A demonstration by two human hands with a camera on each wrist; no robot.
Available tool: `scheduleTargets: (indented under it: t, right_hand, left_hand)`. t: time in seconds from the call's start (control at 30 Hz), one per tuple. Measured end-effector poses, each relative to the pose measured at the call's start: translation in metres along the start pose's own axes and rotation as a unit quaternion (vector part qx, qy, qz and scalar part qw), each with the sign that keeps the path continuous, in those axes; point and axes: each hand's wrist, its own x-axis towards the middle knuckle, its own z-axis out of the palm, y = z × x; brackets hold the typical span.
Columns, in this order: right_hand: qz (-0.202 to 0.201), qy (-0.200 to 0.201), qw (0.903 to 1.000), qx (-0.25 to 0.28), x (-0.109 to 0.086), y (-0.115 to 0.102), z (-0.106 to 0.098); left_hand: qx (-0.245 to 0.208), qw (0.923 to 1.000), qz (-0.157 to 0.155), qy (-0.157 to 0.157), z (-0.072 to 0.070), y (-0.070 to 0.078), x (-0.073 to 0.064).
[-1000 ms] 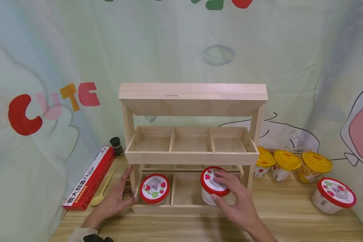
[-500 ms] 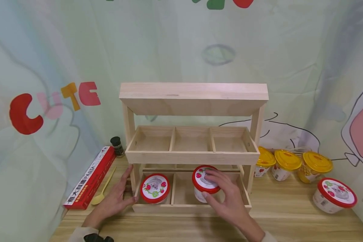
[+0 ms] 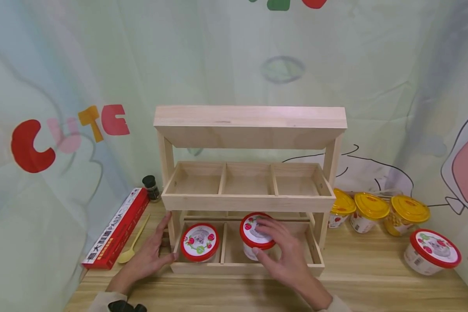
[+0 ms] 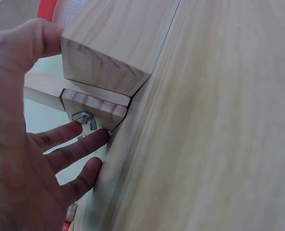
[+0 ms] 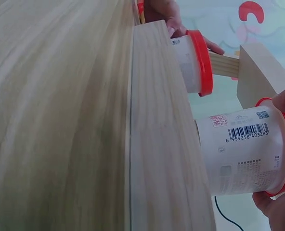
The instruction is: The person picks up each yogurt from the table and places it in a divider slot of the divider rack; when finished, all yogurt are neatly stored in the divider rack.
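A wooden two-tier rack (image 3: 249, 203) stands upright on the table. My right hand (image 3: 286, 258) grips a white tub with a red strawberry-print lid (image 3: 253, 234), fingers over the lid and thumb at its rim. This tub is at the lower tray's middle compartment; in the right wrist view the front board hides its base. A matching tub (image 3: 199, 242) sits in the left compartment. My left hand (image 3: 150, 251) spreads against the rack's lower left side. In the left wrist view its thumb touches the tray corner, and its fingers lie by a wing nut (image 4: 85, 118).
Left of the rack lie a red pasta box (image 3: 117, 229) and a yellow spoon (image 3: 132, 245), with a black-capped jar (image 3: 151, 189) behind. On the right are three yellow-lidded cups (image 3: 368, 212) and another red-lidded tub (image 3: 430, 253). A printed curtain (image 3: 226, 65) hangs behind.
My right hand has carried the red-lidded tub leftward from the right side of the lower tray to its middle compartment. The left hand stays in place.
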Motion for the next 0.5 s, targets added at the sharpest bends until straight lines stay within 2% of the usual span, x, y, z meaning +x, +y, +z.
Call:
scheduleTargets:
  t: [0.33,0.5]
  right_hand:
    - [0.017,-0.037,0.9990,-0.019,-0.005,-0.002,0.010]
    - [0.009,-0.039,0.9990,-0.019,-0.006,-0.001,0.013]
  left_hand:
    - [-0.015,0.9996,-0.021,-0.012,0.000,0.002,0.000]
    - [-0.018,0.9997,-0.013,-0.007,0.000,0.001,0.001]
